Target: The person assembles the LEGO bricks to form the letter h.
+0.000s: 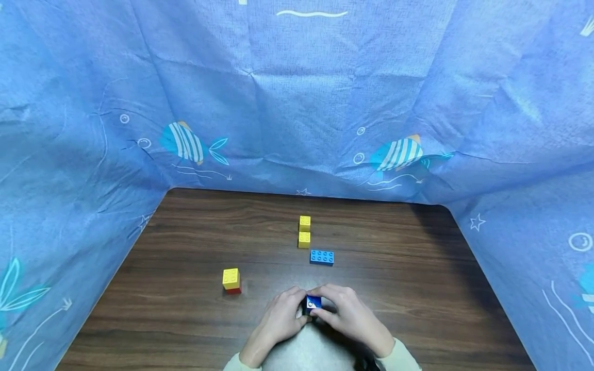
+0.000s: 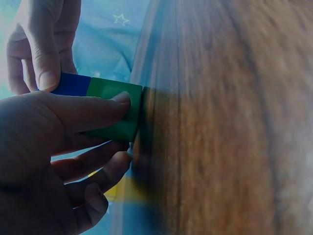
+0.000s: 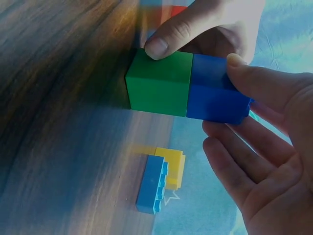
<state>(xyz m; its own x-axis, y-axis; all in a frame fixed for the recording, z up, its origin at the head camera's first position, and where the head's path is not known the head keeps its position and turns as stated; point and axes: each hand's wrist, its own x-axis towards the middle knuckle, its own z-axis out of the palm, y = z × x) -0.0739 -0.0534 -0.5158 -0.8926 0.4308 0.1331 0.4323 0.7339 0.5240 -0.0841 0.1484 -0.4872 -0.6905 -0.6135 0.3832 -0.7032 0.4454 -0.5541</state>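
Observation:
A green block (image 3: 159,85) stands on the table with a dark blue brick (image 3: 215,100) stacked flush on top of it. My left hand (image 1: 284,313) pinches the green block, its thumb flat along one side in the left wrist view. The dark blue brick is held between thumb and fingers of my right hand (image 1: 342,312), the other fingers spread beside it in the right wrist view. From above, only the blue top with a white mark shows between the hands; the green block is mostly hidden there.
Beyond the hands lies a light blue studded brick (image 1: 322,257), with two yellow bricks (image 1: 303,240) lined up behind it. To the left, a yellow brick (image 1: 231,278) sits on a red brick (image 1: 233,290). Blue fish-print cloth (image 1: 297,103) surrounds the wooden table (image 1: 185,232).

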